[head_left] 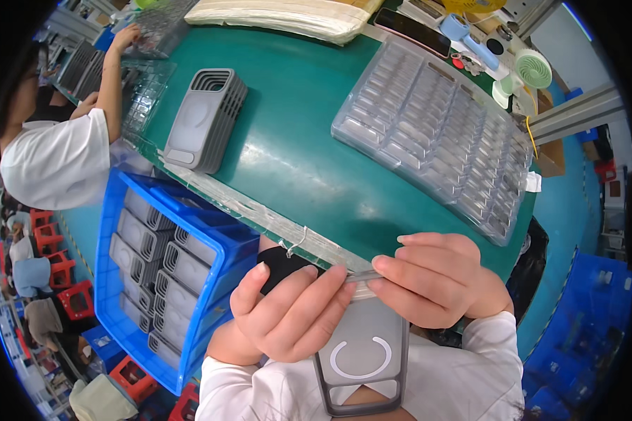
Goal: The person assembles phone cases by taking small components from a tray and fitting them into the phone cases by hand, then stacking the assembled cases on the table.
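Observation:
A grey phone case (361,337) with a pale ring on its back hangs in front of my chest, its large camera cutout at the lower end. Across its upper end lies a slim grey strip (361,276). My left hand (288,312) pinches the left end of this strip between thumb and fingers. From the other side, my right hand (435,281) grips the right end. Whether the strip is fixed to the case cannot be made out. Farther off, a stack of similar grey phone cases (200,116) rests on the green table (288,119).
A blue crate (222,288) full of stacked cases stands at the left below the table edge. Clear plastic trays (435,140) are piled at the right. Behind them lie a smartphone (412,32) and a small green fan (532,69). Another person (63,154) works at the far left.

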Tool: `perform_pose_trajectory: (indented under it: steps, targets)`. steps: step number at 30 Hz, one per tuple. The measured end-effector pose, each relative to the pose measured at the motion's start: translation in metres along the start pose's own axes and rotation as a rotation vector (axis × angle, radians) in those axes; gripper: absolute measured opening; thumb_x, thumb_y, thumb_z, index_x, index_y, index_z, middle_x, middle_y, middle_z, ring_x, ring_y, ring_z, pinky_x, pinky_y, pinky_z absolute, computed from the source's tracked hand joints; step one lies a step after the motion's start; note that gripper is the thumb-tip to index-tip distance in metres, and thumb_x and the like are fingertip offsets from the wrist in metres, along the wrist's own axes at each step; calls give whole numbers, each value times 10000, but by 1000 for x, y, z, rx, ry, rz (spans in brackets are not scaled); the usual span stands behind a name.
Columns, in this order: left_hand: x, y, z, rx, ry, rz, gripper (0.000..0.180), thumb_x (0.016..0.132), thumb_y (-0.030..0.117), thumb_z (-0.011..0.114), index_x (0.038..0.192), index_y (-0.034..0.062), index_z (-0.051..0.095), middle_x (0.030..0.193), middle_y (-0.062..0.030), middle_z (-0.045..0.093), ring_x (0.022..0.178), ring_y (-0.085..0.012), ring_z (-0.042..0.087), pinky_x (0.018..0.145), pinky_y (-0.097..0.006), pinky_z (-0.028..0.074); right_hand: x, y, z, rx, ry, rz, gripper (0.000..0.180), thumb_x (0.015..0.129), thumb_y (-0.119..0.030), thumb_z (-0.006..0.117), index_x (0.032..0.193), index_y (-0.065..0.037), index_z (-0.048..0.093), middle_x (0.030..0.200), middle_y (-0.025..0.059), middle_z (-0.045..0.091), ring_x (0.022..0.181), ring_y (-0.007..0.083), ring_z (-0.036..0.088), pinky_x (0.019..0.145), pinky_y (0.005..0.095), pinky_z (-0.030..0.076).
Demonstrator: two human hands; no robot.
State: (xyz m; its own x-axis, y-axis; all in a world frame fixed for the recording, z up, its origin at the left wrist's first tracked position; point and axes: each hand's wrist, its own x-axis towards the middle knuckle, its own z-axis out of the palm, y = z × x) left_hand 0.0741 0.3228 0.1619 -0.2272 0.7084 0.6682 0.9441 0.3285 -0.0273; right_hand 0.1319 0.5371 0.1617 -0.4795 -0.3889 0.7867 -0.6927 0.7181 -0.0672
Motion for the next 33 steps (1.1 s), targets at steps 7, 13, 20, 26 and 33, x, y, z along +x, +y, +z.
perform_pose_trajectory:
  steps: [7,13,20,26,33]
  targets:
    - [-10,5,9,143,139,23,126,730,226,668,852,251,687,932,58,499,988,-136,465,1029,-524,259,-4,-1,3,-36,57,-60,123,649,-48,660,761,-98,674,846,-26,640,804,107,557,752,306,565]
    - [-11,9,8,154,105,15,171,659,243,754,791,301,663,915,71,417,979,-139,394,1088,-510,214,-6,1,12,-35,183,-124,156,671,34,659,738,-106,659,810,-49,601,879,71,562,791,316,572]
    - [-10,9,10,129,132,33,112,722,231,685,817,278,650,923,69,423,966,-117,394,1041,-511,217,-10,3,18,12,242,-203,165,680,61,651,742,-89,624,836,-36,599,911,69,572,835,329,555]
    - [-12,7,12,143,181,67,100,731,224,679,799,282,634,895,83,417,934,-111,387,1023,-497,232,-11,5,18,0,223,-275,140,699,36,639,756,-90,622,854,-35,601,891,64,582,860,339,543]
    - [-16,6,18,140,272,142,215,717,168,713,637,329,595,724,106,366,848,-116,400,1149,-443,181,-9,4,18,21,251,-280,139,706,39,617,760,-89,619,876,-25,611,903,64,587,857,334,544]
